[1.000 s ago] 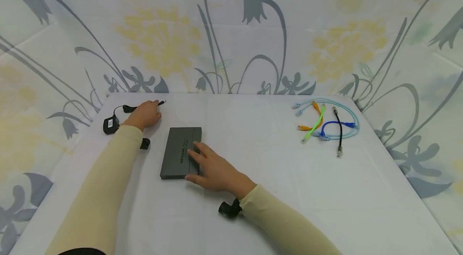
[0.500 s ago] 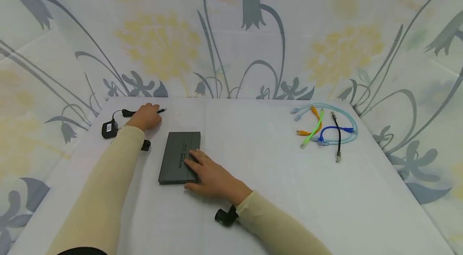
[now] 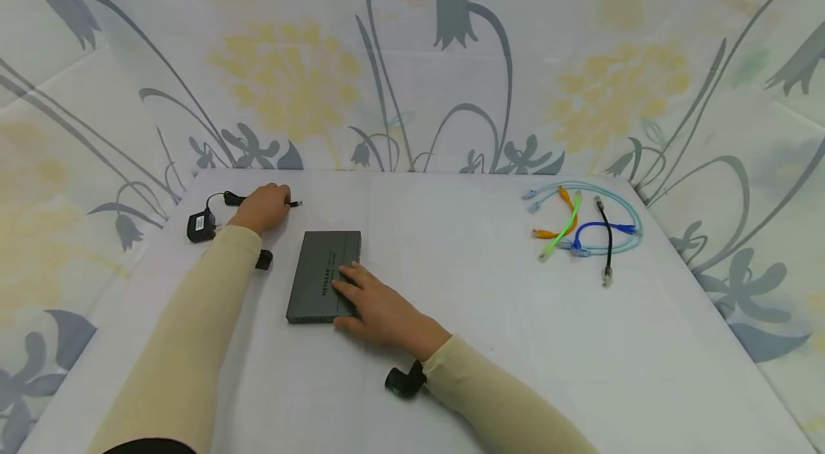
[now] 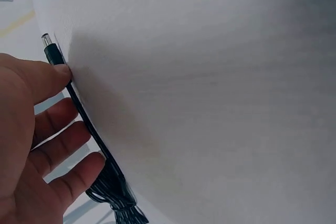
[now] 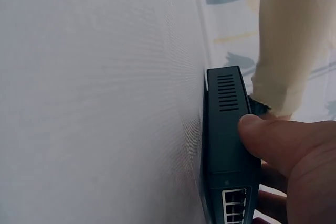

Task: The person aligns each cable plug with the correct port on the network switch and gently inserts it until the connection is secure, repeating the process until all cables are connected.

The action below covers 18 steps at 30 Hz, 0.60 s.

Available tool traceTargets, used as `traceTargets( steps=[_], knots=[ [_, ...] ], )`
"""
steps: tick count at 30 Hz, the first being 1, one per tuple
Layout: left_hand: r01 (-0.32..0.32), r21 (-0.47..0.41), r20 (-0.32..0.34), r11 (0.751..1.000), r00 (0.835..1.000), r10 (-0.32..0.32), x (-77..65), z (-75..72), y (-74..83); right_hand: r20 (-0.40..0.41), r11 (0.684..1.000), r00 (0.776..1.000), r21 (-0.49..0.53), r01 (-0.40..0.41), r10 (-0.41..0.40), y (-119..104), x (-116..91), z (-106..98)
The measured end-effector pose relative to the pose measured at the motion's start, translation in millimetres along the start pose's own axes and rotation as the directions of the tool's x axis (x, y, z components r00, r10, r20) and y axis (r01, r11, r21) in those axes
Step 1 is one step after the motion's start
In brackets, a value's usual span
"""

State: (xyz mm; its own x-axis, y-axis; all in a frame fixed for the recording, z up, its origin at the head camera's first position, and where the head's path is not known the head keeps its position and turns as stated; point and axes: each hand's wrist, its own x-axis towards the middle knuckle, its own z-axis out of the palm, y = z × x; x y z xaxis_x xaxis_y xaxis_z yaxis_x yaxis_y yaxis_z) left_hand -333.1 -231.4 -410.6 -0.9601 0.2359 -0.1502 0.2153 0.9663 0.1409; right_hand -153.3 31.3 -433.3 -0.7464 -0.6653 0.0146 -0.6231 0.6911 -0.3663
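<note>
Beyond my left hand (image 3: 263, 208) the black power adapter (image 3: 201, 225) lies on the worktop (image 3: 483, 404), probably the dense end of a light, limp cord (image 4: 85, 117), which my left fingers pinch just behind its barrel plug (image 4: 52, 53), a stiff grip that should spare the metal tip. Left of centre, the flat grey network switch (image 3: 316, 278) looks rigid, fairly light and rather smooth, best held by its long edges; my right hand (image 3: 389, 311) rests on it with fingers extended, and the ports I can see hold no plugs. Farther right lie the springy-looking green cable (image 3: 563, 232) and black cable (image 3: 609, 239), uncontained.
</note>
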Motion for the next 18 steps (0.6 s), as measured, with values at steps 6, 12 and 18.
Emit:
traceTargets(
  steps=[6, 12, 18],
  knots=[
    [-0.039, -0.021, -0.047, 0.999, 0.998, 0.038, -5.8, 3.5, -2.0, 0.009, 1.000, 1.000, 0.030, 0.000, -0.001, 1, 2, 0],
    [-0.080, -0.067, -0.104, 0.995, 0.992, 0.073, -13.3, 7.3, -9.9, 0.030, 0.998, 1.000, 0.068, 0.006, -0.008, 3, 3, 1],
    [-0.093, -0.100, -0.101, 0.991, 0.991, 0.083, -22.0, 7.4, -12.3, 0.012, 0.997, 1.000, 0.078, -0.001, 0.000, 6, 4, 4]
  ],
)
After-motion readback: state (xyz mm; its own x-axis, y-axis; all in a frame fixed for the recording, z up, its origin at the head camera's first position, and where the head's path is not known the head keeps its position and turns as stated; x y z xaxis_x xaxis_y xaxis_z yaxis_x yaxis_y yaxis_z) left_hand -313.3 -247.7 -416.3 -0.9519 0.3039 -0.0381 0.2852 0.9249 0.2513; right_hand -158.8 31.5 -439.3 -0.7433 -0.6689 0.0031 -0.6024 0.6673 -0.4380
